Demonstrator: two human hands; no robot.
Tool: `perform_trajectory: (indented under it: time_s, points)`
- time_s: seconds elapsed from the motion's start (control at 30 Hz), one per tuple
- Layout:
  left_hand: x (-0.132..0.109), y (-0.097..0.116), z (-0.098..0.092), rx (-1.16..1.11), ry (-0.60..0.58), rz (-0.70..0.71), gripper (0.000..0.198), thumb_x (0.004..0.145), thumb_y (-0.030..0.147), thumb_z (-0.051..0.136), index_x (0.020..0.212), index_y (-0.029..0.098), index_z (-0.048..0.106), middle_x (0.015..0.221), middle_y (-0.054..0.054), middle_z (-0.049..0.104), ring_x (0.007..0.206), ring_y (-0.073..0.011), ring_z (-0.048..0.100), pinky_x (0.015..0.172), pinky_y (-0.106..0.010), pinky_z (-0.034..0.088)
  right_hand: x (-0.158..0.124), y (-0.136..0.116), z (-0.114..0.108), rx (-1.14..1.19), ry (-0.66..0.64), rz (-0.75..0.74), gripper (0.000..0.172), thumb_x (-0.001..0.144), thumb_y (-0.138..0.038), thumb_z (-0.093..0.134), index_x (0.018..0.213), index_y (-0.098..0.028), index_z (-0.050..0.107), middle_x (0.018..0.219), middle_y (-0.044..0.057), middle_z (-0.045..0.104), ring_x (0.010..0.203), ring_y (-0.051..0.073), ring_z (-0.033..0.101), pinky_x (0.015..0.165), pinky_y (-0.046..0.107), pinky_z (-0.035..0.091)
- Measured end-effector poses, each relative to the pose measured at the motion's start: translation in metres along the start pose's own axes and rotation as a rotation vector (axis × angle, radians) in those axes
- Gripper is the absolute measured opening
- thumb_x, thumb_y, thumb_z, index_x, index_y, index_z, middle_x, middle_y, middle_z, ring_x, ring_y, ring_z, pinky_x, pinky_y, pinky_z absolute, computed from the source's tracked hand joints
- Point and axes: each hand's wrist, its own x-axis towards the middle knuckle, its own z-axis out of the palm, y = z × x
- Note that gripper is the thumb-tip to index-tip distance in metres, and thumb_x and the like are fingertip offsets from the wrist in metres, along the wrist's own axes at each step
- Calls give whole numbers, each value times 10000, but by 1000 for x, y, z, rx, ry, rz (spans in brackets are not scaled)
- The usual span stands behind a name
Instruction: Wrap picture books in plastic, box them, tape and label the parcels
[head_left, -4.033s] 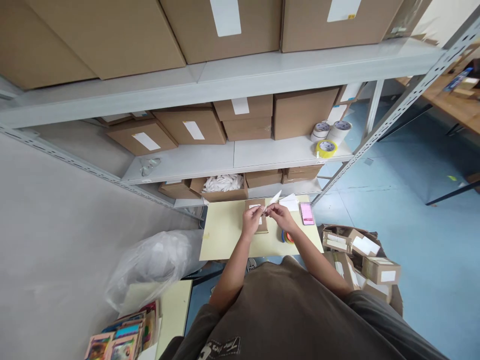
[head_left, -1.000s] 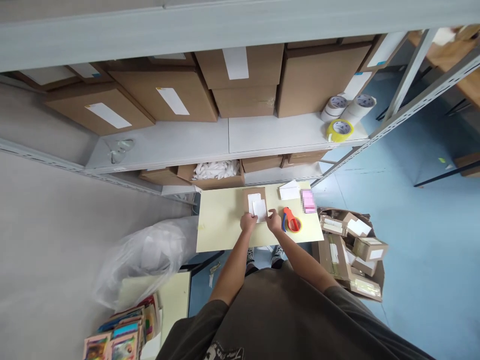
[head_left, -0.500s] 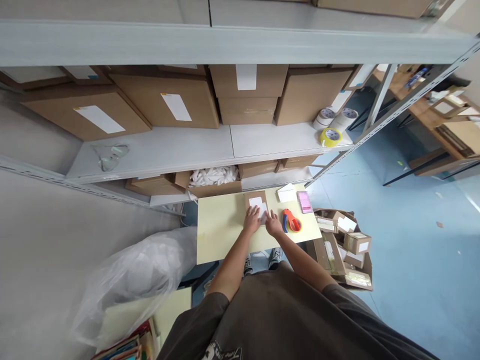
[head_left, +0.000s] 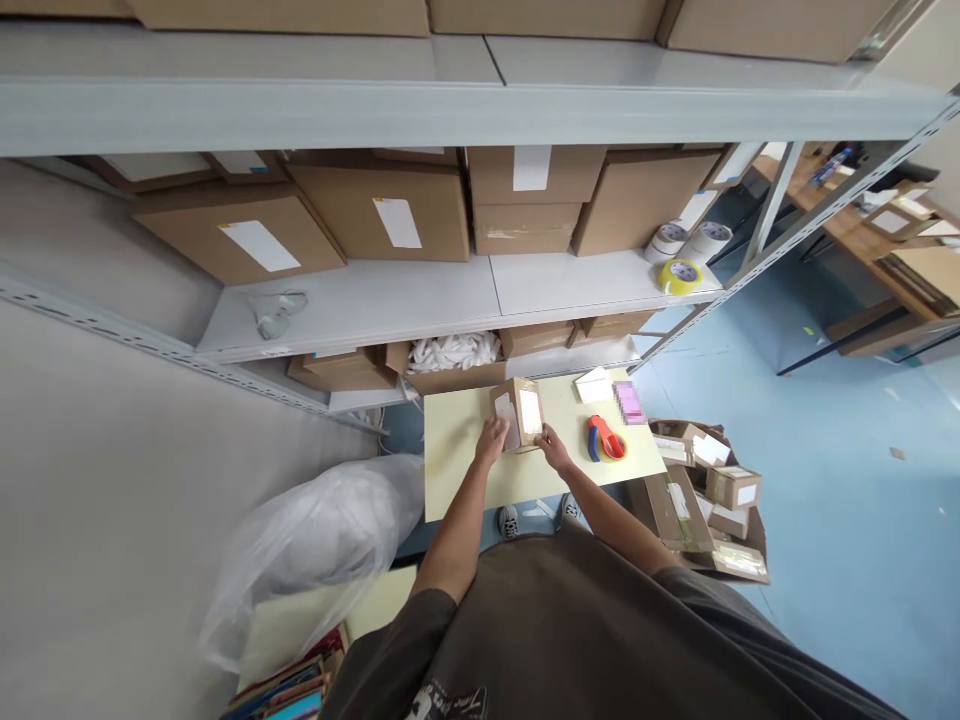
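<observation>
A small cardboard box [head_left: 516, 390] is tilted on the pale yellow table [head_left: 454, 480], with white labels showing on two of its faces. My left hand [head_left: 493, 440] grips its left side near the bottom. On the lower right edge, my right hand [head_left: 553, 447] has its fingers closed. To the right lies a red and blue tape dispenser [head_left: 604, 440] with a roll of yellowish tape. Behind it are some white papers [head_left: 593, 385] and a pink pad [head_left: 628, 402], partly blurred.
A grey shelf rack [head_left: 420, 310] with cardboard boxes and tape rolls [head_left: 680, 275] stands beyond the table. On the floor at right sits a large carton [head_left: 675, 515] full of small boxes. A clear plastic bag [head_left: 322, 530] bulges at left.
The small box has gone from lying flat to tilted, so a second labelled face shows. My hands have moved from its top to its two sides. The camera view has shifted left.
</observation>
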Motion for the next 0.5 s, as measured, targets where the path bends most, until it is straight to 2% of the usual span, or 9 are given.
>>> perform_trajectory:
  time_s: [0.07,0.13,0.23,0.3,0.4,0.5]
  points:
    - [-7,1,-3,-44,109,-72,722,928,598,679,1532,215,580,1635,-180,533,1517,-332,514,1245,-493,407,1,-5,14,25,20,16,743,688,-481,774,1362,-199,639,1134,70,781,1065,245,708,980,401,560]
    - [-14,1,-6,-118,159,-106,818,872,577,758,1573,227,524,1550,-186,618,1389,-325,643,1154,-474,504,1,-9,29,33,24,46,687,646,-417,800,1293,-218,687,1168,88,784,1061,254,709,951,390,566]
    - [-20,1,-11,-199,139,-141,815,847,524,795,1563,247,524,1324,-146,764,1173,-289,764,1025,-448,590,-6,-17,49,87,-91,43,433,724,-407,717,1114,-223,763,1063,55,810,995,237,713,929,369,561]
    - [-21,4,-15,-202,126,-111,780,872,497,777,1566,252,518,1274,-129,783,1130,-273,775,998,-431,607,-10,-24,54,142,-118,19,352,760,-392,659,1037,-208,777,958,22,810,939,220,703,926,354,547]
    - [-16,19,-17,-182,111,-16,811,923,490,730,1636,250,425,1395,-134,731,1215,-265,744,1036,-405,601,-16,-37,42,211,-106,-65,327,770,-338,640,1031,-215,794,969,-1,807,959,206,687,964,340,519]
    - [-9,44,-8,-133,45,97,931,933,522,726,1711,268,282,1583,-127,598,1395,-262,640,1113,-382,563,-21,-47,7,228,-74,-144,321,795,-309,632,1054,-242,808,1005,-17,802,994,206,683,993,345,512]
